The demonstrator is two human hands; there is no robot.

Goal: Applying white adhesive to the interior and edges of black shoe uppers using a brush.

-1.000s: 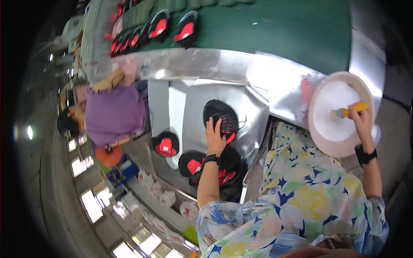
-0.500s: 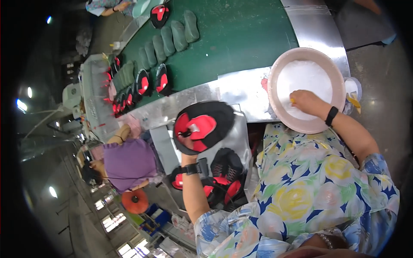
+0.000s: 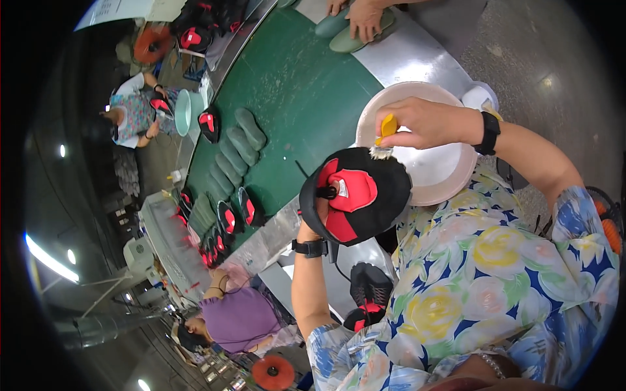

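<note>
A black-and-red shoe upper (image 3: 385, 195) is tilted in front of me, with its red inner side showing. My left hand (image 3: 310, 229) is closed round its left end; most of the fingers are hidden behind the upper. In my right hand (image 3: 427, 122) is a brush (image 3: 388, 126) with a yellow handle, gripped between thumb and fingers. Its pale bristles touch or hang just over the upper's far edge; I cannot tell which. Under my right forearm stands a pinkish basin (image 3: 463, 174) holding something white.
Grey-green soles (image 3: 228, 156) and more uppers (image 3: 246, 207) lie on the green worktop (image 3: 306, 85). Another person's hands (image 3: 365, 19) hold soles at the far edge. Black shoes (image 3: 370, 287) sit below my left forearm. A person in purple (image 3: 244, 316) works at left.
My right hand has lifted the brush out of the basin and brought it left to the upper. The upper is turned and raised toward the basin. My view has swung round.
</note>
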